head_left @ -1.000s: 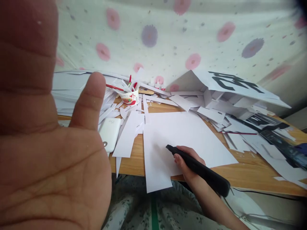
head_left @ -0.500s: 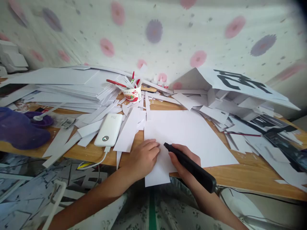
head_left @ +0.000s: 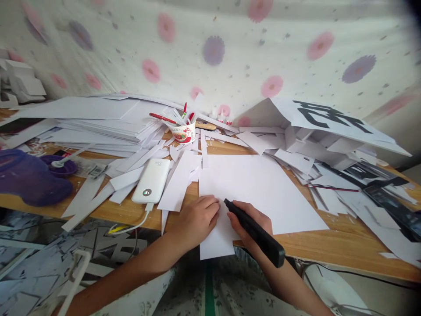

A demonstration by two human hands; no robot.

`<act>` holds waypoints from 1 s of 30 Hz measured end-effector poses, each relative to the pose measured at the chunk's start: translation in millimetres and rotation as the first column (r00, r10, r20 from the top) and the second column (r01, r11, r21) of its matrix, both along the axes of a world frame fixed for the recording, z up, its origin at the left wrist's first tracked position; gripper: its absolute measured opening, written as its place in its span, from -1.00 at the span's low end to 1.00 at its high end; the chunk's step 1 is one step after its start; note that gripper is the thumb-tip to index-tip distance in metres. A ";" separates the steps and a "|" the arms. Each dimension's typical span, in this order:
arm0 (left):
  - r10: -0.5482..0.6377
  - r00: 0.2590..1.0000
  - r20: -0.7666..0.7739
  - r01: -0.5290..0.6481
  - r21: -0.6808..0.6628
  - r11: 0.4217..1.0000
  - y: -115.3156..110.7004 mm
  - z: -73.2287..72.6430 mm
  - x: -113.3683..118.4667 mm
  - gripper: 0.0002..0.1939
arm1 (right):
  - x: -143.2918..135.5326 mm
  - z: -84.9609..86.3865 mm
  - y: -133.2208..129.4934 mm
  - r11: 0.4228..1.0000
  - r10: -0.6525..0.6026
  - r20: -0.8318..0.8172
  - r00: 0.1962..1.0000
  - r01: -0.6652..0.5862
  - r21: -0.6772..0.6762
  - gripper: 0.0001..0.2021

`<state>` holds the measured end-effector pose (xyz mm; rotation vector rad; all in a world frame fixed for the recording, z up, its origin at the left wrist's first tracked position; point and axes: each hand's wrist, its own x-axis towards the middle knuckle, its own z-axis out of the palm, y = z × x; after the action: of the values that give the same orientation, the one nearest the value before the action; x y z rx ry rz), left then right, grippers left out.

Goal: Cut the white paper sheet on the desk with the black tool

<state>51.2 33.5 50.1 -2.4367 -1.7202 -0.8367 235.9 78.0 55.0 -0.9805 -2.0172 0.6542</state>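
Two hands | right hand (head_left: 253, 219) grips black cutter (head_left: 254, 231), tip up-left | left hand (head_left: 197, 219) flat on paper (head_left: 259, 184)

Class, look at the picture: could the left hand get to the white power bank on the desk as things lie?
Probably yes. The left hand rests flat on the white sheet, holding nothing, and the power bank lies uncovered just to its left with only paper strips between.

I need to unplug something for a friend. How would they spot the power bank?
On the wooden desk, look left of the left hand, among white paper strips. The power bank is the smooth white rounded slab with a cable leaving its near end.
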 end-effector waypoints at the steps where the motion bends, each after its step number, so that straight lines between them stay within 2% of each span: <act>1: 0.005 1.000 -0.010 -0.005 -0.013 1.000 0.0 0.8 0.7 -0.79 | -0.7 -1.0 0.7 0.998 0.009 0.000 1.000 -0.009 0.057 -0.80; 4: 0.031 0.999 -0.042 -0.034 -0.069 0.997 0.3 4.3 3.5 -0.74 | -4.0 -1.2 1.7 0.975 0.041 0.039 0.998 -0.049 0.216 -0.83; 11: 0.092 0.988 -0.127 -0.115 -0.189 0.975 3.8 10.4 8.3 -0.69 | -10.0 0.0 -2.8 0.917 0.016 0.216 0.976 -0.100 0.386 -0.82; 19: 0.106 0.977 -0.185 -0.151 -0.250 0.956 5.5 12.9 8.8 -0.67 | -10.4 -4.8 -4.2 0.912 -0.007 0.217 0.976 -0.082 0.401 -0.86; 30: 0.103 0.980 -0.172 -0.149 -0.283 0.947 5.2 17.1 9.0 -0.67 | -8.0 -2.1 -9.4 0.923 -0.021 0.221 0.975 -0.065 0.378 -0.83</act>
<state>60.1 38.7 67.3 -2.4498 -2.0407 -0.3872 227.9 68.5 52.9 -0.8207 -2.2418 0.1478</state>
